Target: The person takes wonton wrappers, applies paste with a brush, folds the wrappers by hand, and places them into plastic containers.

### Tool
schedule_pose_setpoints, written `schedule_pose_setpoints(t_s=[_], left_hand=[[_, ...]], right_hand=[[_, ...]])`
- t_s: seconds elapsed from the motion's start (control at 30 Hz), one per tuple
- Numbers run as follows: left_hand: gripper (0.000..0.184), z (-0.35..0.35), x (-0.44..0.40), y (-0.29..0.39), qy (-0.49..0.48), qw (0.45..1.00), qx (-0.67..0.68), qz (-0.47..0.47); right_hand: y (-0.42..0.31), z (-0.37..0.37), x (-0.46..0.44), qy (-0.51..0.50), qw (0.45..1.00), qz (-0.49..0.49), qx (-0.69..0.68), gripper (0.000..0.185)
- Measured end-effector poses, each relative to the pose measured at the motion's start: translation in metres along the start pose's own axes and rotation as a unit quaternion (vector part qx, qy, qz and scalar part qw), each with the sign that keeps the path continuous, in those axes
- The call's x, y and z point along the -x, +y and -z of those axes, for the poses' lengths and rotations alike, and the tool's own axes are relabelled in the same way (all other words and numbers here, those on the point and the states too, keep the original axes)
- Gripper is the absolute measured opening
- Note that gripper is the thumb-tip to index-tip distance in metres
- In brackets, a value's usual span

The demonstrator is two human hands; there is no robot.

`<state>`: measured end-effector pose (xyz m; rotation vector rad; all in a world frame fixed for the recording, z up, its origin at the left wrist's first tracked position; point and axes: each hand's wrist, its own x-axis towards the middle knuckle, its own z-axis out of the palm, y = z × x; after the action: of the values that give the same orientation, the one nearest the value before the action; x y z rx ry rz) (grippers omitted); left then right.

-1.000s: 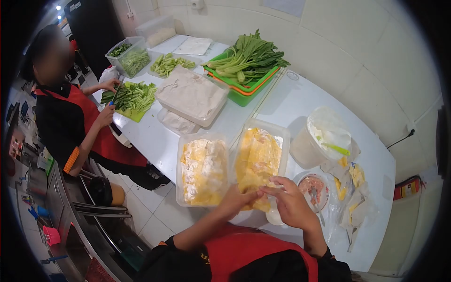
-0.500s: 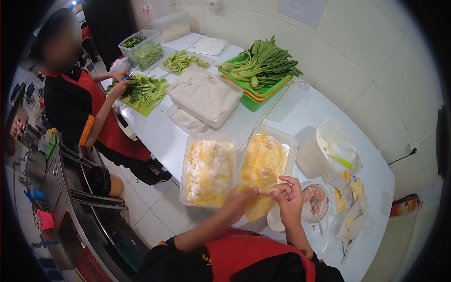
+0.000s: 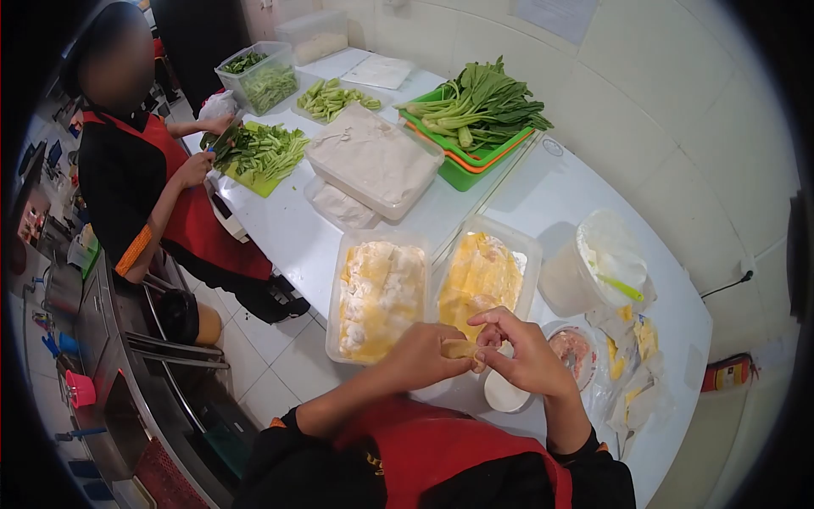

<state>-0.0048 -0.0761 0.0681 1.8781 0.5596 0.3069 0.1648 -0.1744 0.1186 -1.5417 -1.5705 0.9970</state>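
Between my hands is a small folded dumpling wrapper [image 3: 459,348], pale yellow. My left hand [image 3: 417,358] is closed around its left end. The thumb and fingers of my right hand [image 3: 519,349] pinch its right end. Just beyond my hands stands a clear tub of yellow wrapper sheets [image 3: 485,276], dusted with white powder. To its left, another tub holds floured, yellow-and-white pieces [image 3: 381,293] in rows. A white cup [image 3: 506,392] sits below my right hand, which partly covers it. Right of that hand is a bowl of pink minced filling [image 3: 573,349].
A white bucket [image 3: 585,271] with a green-handled utensil and opened plastic packets [image 3: 632,348] are at the right. Stacked cloth-covered tubs [image 3: 373,161] and green baskets of leafy greens [image 3: 483,110] stand farther back. At left, a co-worker [image 3: 161,187] cuts greens on a board.
The wrapper hung down as a flat sheet; now it is folded into a small bundle. My hands moved slightly down, and the right one shifted over the cup. The co-worker's hands also moved.
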Motion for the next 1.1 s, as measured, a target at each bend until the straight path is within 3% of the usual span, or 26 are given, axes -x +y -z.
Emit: schedule_pose_setpoints(t_s=[0.13,0.23,0.33,0.43,0.53,0.6,0.67,0.73,0.87,1.1], left_hand=[[0.036,0.008,0.0,-0.001,-0.039,0.995,0.065,0.072],[0.03,0.008,0.0,-0.008,-0.044,0.984,0.119,0.126],[0.028,-0.008,0.012,-0.033,0.01,0.98,0.169,0.1],[0.03,0.003,0.021,-0.038,-0.019,0.98,0.136,0.145],[0.028,0.024,0.019,-0.043,0.014,0.964,0.184,0.189],[0.025,0.036,0.005,-0.071,0.112,0.975,0.133,0.138],[0.028,0.061,-0.017,-0.083,0.147,0.973,0.06,0.165],[0.031,0.071,-0.032,-0.099,0.188,0.975,-0.01,0.115],[0.027,0.085,-0.058,-0.114,0.252,0.96,-0.115,0.053],[0.012,0.091,-0.078,-0.121,0.328,0.927,-0.179,0.022]], right_hand=[[0.019,-0.013,-0.002,0.042,0.996,0.014,-0.079,0.035],[0.037,-0.03,-0.004,0.068,0.96,-0.052,-0.268,0.033],[0.052,-0.053,-0.004,0.051,0.963,-0.085,-0.252,0.031],[0.056,-0.071,-0.011,0.074,0.951,-0.08,-0.288,0.033],[0.061,-0.073,-0.042,0.062,0.956,-0.062,-0.281,0.035],[0.068,-0.069,-0.077,0.056,0.968,-0.047,-0.238,0.035],[0.074,-0.064,-0.116,0.075,0.987,-0.058,-0.133,0.036],[0.077,-0.062,-0.143,0.071,0.997,-0.018,-0.016,0.036],[0.085,-0.06,-0.179,0.098,0.967,0.085,0.22,0.037],[0.104,-0.06,-0.195,0.171,0.918,0.187,0.306,0.036]])
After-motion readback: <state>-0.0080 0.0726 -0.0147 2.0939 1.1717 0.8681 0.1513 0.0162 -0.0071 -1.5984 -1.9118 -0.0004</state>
